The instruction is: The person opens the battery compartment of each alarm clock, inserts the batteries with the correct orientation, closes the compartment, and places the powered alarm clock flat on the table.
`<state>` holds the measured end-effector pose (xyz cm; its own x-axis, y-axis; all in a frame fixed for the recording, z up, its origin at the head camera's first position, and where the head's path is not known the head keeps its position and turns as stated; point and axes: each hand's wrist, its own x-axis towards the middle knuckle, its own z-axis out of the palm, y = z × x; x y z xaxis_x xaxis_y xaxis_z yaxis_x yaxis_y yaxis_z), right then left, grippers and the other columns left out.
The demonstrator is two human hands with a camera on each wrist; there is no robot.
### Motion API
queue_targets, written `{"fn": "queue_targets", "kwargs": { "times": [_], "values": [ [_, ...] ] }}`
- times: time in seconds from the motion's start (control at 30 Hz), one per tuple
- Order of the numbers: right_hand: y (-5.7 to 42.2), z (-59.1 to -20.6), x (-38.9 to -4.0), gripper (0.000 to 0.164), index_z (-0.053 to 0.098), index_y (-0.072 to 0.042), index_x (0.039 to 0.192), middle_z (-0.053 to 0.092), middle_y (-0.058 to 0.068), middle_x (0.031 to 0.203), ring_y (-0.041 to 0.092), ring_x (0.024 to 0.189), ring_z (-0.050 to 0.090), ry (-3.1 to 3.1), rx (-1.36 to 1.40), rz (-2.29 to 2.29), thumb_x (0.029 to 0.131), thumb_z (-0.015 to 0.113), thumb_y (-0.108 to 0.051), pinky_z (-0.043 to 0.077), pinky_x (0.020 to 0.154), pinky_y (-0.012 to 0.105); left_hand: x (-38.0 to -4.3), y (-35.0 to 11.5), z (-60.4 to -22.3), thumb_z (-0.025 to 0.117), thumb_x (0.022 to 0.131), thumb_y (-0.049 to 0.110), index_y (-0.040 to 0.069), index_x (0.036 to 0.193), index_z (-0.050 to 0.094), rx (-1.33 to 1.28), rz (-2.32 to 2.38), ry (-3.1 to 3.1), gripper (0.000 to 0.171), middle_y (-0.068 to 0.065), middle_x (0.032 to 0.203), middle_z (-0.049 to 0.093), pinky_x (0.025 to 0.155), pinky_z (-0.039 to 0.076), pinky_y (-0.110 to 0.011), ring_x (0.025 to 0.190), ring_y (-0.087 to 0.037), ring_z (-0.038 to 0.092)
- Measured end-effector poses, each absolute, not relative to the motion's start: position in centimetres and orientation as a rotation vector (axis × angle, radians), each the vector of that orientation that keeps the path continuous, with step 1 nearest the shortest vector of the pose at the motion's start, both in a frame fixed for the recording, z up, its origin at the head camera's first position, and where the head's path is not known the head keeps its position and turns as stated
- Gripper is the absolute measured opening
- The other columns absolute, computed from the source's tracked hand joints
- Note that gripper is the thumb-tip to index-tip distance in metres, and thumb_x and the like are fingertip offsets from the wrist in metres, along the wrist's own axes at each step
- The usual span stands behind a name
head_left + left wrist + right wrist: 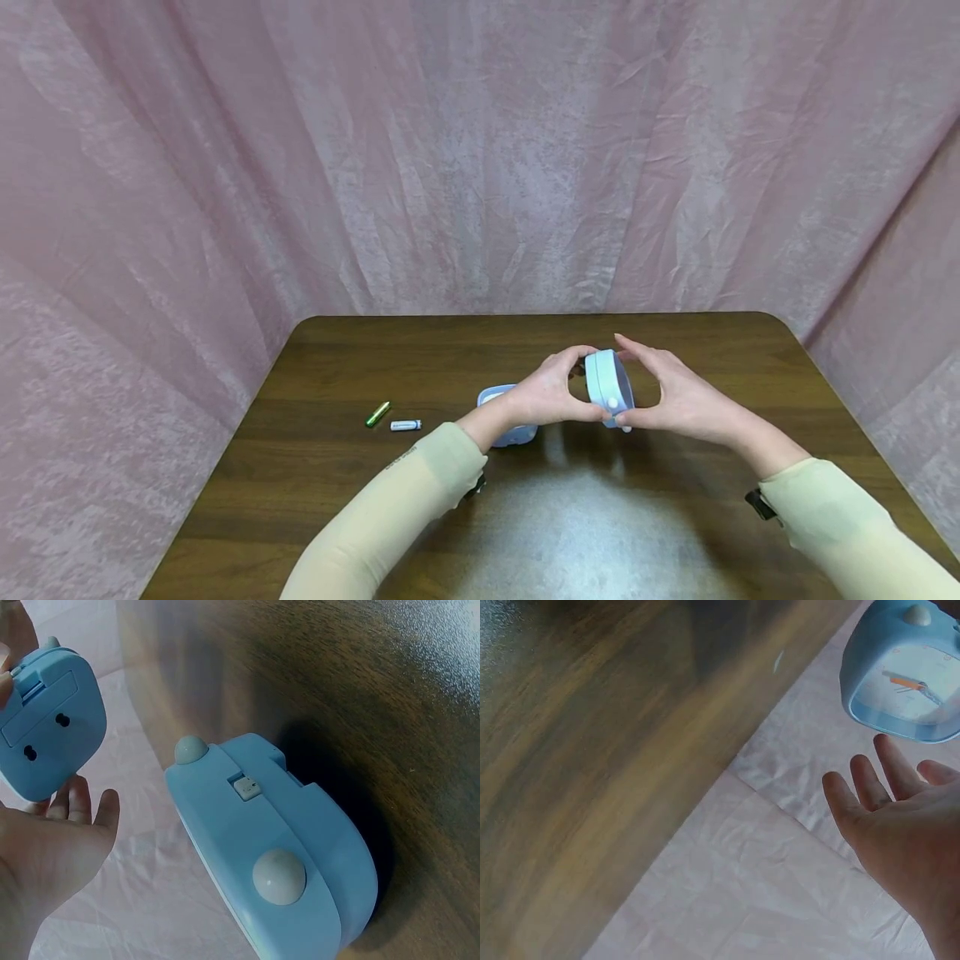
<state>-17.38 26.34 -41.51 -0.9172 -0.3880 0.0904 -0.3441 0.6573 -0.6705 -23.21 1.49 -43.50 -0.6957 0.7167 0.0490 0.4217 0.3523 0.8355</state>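
Note:
A light blue alarm clock (600,387) is held up off the table between both hands. My left hand (551,396) grips it from the left, thumb at its near edge and fingers at the far one. From the right, my right hand (678,400) holds it, thumb low and one finger raised past the top. Its back, with a battery cover (43,705), faces the left wrist camera; its white dial (907,682) with an orange hand shows in the right wrist view. A second blue clock (262,832) sits on the table, partly hidden by the left forearm in the head view.
Two small batteries, one green (378,414) and one white and blue (406,425), lie apart on the left of the brown wooden table (315,500). Pink curtains (480,167) hang behind the table and at its sides.

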Motion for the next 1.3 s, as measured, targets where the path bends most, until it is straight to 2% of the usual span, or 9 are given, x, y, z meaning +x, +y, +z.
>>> {"fn": "queue_targets", "kwargs": {
  "times": [0.07, 0.13, 0.3, 0.53, 0.63, 0.8, 0.97, 1.13, 1.3],
  "values": [
    [26.3, -41.5, -17.4, 0.114, 0.019, -0.024, 0.165, 0.046, 0.005, 0.153, 0.034, 0.143, 0.030, 2.806, -0.612, -1.098, 0.079, 0.087, -0.052, 0.030, 0.107, 0.066, -23.2, 1.5, -43.5, 0.086, 0.079, 0.042, 0.017, 0.153, 0.037, 1.005, 1.247, 2.314, 0.091, 0.007, 0.132, 0.048, 0.102, 0.043, -0.033, 0.129, -0.024, 0.048],
    [26.3, -41.5, -17.5, 0.115, 0.018, -0.027, 0.165, 0.047, 0.006, 0.153, 0.034, 0.143, 0.031, 2.809, -0.602, -1.077, 0.078, 0.087, -0.053, 0.030, 0.108, 0.066, -23.3, 1.5, -43.5, 0.086, 0.080, 0.040, 0.016, 0.152, 0.038, 1.022, 1.245, 2.315, 0.090, 0.007, 0.132, 0.049, 0.102, 0.044, -0.034, 0.128, -0.024, 0.049],
    [26.3, -41.5, -17.6, 0.118, 0.016, -0.033, 0.165, 0.048, 0.005, 0.151, 0.030, 0.142, 0.032, 2.824, -0.582, -1.031, 0.075, 0.088, -0.055, 0.033, 0.107, 0.063, -23.3, 1.5, -43.5, 0.086, 0.081, 0.039, 0.016, 0.154, 0.037, 1.032, 1.219, 2.326, 0.091, 0.006, 0.133, 0.050, 0.104, 0.044, -0.034, 0.126, -0.016, 0.047],
    [26.0, -41.7, -17.4, 0.117, 0.017, -0.032, 0.165, 0.044, 0.009, 0.152, 0.033, 0.143, 0.036, 2.793, -0.592, -1.054, 0.075, 0.089, -0.053, 0.033, 0.107, 0.065, -23.1, 1.5, -43.4, 0.087, 0.080, 0.041, 0.021, 0.166, 0.005, 0.940, 1.198, 2.292, 0.120, 0.001, 0.156, 0.041, 0.110, 0.040, -0.036, 0.138, -0.016, 0.040],
    [26.0, -41.8, -17.4, 0.113, 0.020, -0.031, 0.164, 0.044, 0.006, 0.149, 0.033, 0.140, 0.041, 2.787, -0.615, -1.071, 0.076, 0.089, -0.051, 0.035, 0.107, 0.063, -23.1, 1.4, -43.4, 0.087, 0.080, 0.043, 0.025, 0.166, -0.001, 0.936, 1.194, 2.283, 0.124, 0.001, 0.156, 0.042, 0.110, 0.039, -0.036, 0.139, -0.015, 0.039],
    [25.9, -41.9, -17.3, 0.103, 0.031, -0.032, 0.161, 0.048, -0.001, 0.141, 0.026, 0.132, 0.048, 2.826, -0.628, -1.041, 0.077, 0.088, -0.053, 0.041, 0.102, 0.057, -23.0, 1.3, -43.4, 0.087, 0.080, 0.044, 0.030, 0.165, -0.002, 0.942, 1.190, 2.285, 0.125, 0.003, 0.150, 0.047, 0.110, 0.039, -0.038, 0.139, -0.016, 0.038],
    [25.8, -41.9, -17.2, 0.101, 0.035, -0.031, 0.158, 0.050, -0.001, 0.140, 0.027, 0.131, 0.050, 2.848, -0.617, -1.036, 0.076, 0.087, -0.057, 0.042, 0.100, 0.056, -22.9, 1.1, -43.3, 0.087, 0.080, 0.047, 0.034, 0.165, -0.004, 0.944, 1.190, 2.271, 0.124, 0.005, 0.155, 0.042, 0.115, 0.032, -0.045, 0.144, -0.018, 0.032],
    [26.0, -42.1, -17.1, 0.101, 0.037, -0.026, 0.157, 0.049, 0.002, 0.145, 0.029, 0.135, 0.046, 2.854, -0.609, -1.076, 0.075, 0.088, -0.056, 0.039, 0.103, 0.061, -22.8, 0.8, -43.2, 0.088, 0.078, 0.049, 0.038, 0.164, -0.003, 0.931, 1.215, 2.244, 0.126, 0.007, 0.161, 0.034, 0.119, 0.024, -0.051, 0.150, -0.015, 0.022],
    [26.4, -42.3, -17.1, 0.100, 0.037, -0.022, 0.157, 0.048, 0.007, 0.147, 0.034, 0.137, 0.041, 2.844, -0.577, -1.188, 0.076, 0.091, -0.045, 0.032, 0.105, 0.066, -22.8, 0.4, -43.4, 0.089, 0.077, 0.049, 0.034, 0.165, 0.006, 0.935, 1.244, 2.249, 0.122, 0.010, 0.162, 0.031, 0.118, 0.026, -0.049, 0.150, -0.014, 0.023]
  ]
}}
